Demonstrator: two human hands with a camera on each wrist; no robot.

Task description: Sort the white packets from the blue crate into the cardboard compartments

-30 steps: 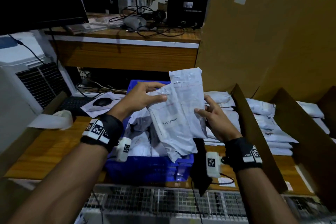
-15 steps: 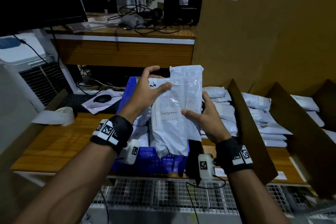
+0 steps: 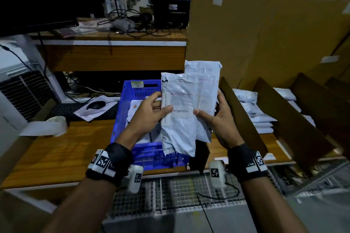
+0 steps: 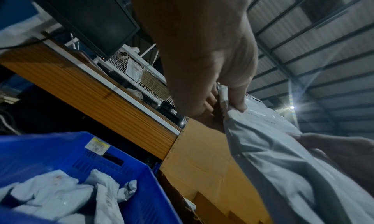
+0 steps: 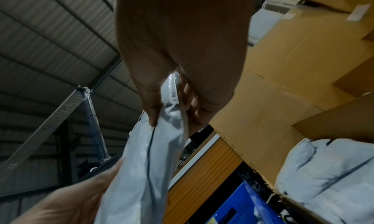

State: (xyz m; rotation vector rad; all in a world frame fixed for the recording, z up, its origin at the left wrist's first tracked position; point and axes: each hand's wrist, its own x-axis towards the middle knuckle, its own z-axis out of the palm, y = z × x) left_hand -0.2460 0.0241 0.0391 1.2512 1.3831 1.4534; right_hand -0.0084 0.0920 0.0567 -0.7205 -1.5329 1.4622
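Above the blue crate (image 3: pixel 130 134), both hands pinch two overlapping packets' side edges.

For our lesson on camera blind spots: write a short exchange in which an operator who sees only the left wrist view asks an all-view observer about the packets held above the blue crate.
Operator: How many packets are up there?
Observer: Two. In the head view the left hand grips a front packet, which overlaps a rear packet pinched by the right hand.
Operator: Any writing on the front one?
Observer: Yes, its label is handwritten "Exception".
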